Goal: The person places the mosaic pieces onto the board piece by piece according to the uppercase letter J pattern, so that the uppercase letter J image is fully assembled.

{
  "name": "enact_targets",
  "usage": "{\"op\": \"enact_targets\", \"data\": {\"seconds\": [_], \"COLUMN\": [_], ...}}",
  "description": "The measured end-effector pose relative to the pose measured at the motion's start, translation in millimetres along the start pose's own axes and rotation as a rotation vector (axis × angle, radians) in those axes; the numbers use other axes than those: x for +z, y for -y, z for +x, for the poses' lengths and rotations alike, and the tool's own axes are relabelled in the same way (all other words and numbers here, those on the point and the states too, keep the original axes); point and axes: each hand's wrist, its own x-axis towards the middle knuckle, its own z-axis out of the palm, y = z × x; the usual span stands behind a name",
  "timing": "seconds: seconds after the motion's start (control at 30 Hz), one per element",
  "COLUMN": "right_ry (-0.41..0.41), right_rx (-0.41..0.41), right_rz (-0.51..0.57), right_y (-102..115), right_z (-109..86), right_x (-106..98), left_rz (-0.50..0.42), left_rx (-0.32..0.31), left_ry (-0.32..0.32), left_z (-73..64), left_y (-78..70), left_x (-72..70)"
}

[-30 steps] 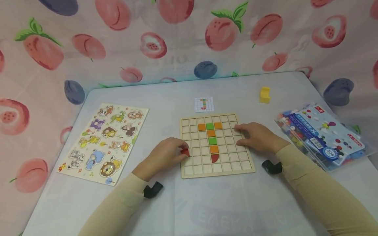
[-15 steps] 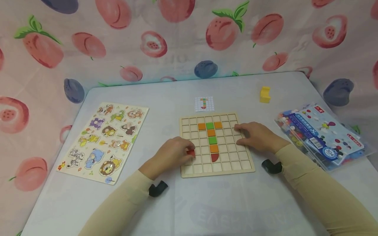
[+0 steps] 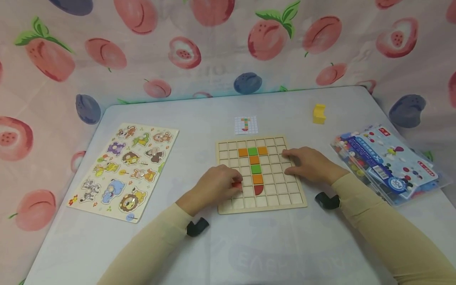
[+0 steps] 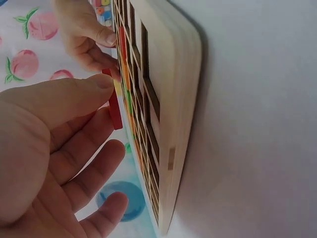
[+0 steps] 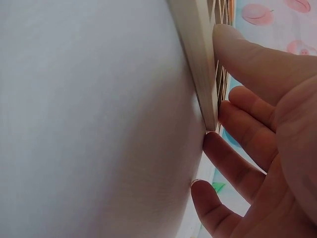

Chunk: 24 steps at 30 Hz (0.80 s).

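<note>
My left hand [image 3: 213, 186] is over the left part of a wooden grid board [image 3: 228, 206]. Between thumb and index finger it pinches a small flat red tile [image 4: 115, 106], held on edge above the grid. Its other fingers are spread and loosely bent. On the board, orange tiles [image 3: 257, 179] and green tiles [image 3: 255, 169] form a T, with a rounded red tile [image 3: 259, 190] at the foot of its stem. My right hand [image 3: 310, 164] rests on the board's right side, thumb and fingertips apart and touching its edge and face.
Behind the board lies a small pattern card [image 3: 246, 125] with a matching design. An animal puzzle board [image 3: 124, 170] lies on the left. A yellow block [image 3: 319, 114] stands at the back right, beyond a clear plastic case [image 3: 388, 162] of coloured parts.
My left hand has moved rightward over the board, carrying the red tile from its left edge towards the rounded red tile. The right hand has kept its place.
</note>
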Motion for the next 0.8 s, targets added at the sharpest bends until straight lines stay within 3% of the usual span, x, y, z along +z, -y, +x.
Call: {"op": "enact_targets", "data": {"seconds": [0.8], "right_ry": [0.007], "right_rx": [0.028], "right_rz": [-0.003], "right_y": [-1.5], "right_z": [0.7], "right_x": [0.7], "left_rz": [0.037], "left_rx": [0.014], "left_ry": [0.033], "left_z": [7.4], "left_y": [-13.3], "left_x": [8.4]}}
